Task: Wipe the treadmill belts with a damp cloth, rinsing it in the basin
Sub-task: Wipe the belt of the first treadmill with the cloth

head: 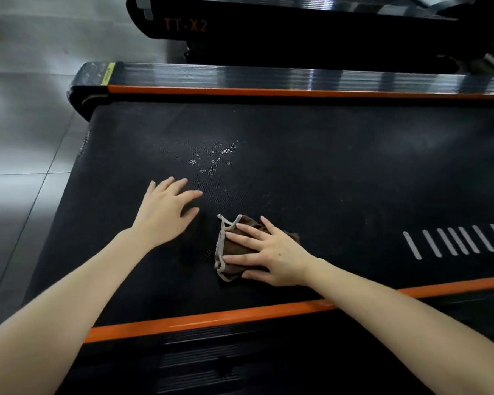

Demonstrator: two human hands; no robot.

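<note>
head cam | single wide-angle view | from above the near orange rail (211, 317) | faces forward and down across the belt (325, 181) toward its far rail (297, 92) | close in

Grey tiled floor (17, 132), glossy with pale grout lines, lies left; a near orange trim strip (211, 317) and a far orange trim strip (268, 91) run left to right, a yellow label (108, 73) sits at the left end of the far ribbed side rail (268, 76), and a black housing (297, 38) beyond bears orange "TT-X2" lettering (184, 25).
</note>
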